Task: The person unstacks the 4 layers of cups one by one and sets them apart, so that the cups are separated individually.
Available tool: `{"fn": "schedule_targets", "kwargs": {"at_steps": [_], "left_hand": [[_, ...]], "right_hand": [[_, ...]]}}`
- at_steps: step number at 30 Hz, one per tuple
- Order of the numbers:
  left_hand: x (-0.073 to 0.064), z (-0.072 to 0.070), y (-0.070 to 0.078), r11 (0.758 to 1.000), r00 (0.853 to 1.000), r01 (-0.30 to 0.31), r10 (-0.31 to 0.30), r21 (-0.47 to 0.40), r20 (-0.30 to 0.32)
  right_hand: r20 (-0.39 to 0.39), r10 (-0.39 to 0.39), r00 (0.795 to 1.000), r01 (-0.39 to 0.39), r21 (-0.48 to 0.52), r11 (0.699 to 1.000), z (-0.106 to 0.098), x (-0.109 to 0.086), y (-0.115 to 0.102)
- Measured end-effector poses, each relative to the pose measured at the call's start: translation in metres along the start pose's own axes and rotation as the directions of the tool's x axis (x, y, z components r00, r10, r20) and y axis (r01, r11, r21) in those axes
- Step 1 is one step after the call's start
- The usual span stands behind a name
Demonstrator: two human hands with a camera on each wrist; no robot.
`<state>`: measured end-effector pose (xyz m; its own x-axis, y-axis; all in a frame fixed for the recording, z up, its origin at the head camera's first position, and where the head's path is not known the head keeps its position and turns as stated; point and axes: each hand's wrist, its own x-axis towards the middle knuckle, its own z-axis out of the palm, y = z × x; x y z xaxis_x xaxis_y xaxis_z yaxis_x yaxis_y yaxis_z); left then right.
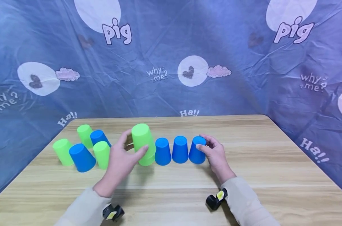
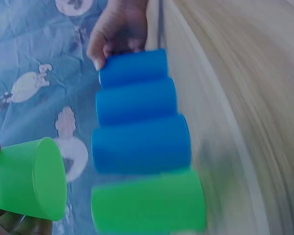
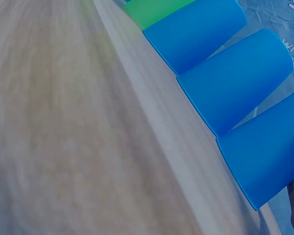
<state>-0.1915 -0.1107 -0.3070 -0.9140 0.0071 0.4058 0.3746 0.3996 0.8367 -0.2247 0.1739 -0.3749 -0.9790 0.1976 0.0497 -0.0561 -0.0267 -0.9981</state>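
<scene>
Showing a blue cloth (image 1: 148,40) across the upper frame, behind a wood table (image 1: 171,201). At frame centre, gripping a green cup (image 1: 142,138) in the left hand (image 1: 124,158) with thumb and fingers curled, just above a lower green cup (image 2: 148,203). Right of centre, pinching the rightmost blue cup (image 1: 197,153) in a row of three with the right hand (image 1: 216,155). At centre left, showing five more cups (image 1: 82,157).
</scene>
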Motion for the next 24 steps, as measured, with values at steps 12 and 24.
{"fn": "schedule_targets", "kwargs": {"at_steps": [12,24], "left_hand": [[0.003,-0.063,-0.011,0.983,0.974,0.050,-0.009,0.178,-0.225],[-0.001,-0.111,-0.046,0.949,0.880,0.057,0.100,0.311,-0.465]], "right_hand": [[0.013,-0.001,1.000,0.001,-0.001,1.000,-0.003,0.001,0.000],[0.021,0.018,1.000,-0.018,-0.010,1.000,-0.001,0.000,0.001]]}}
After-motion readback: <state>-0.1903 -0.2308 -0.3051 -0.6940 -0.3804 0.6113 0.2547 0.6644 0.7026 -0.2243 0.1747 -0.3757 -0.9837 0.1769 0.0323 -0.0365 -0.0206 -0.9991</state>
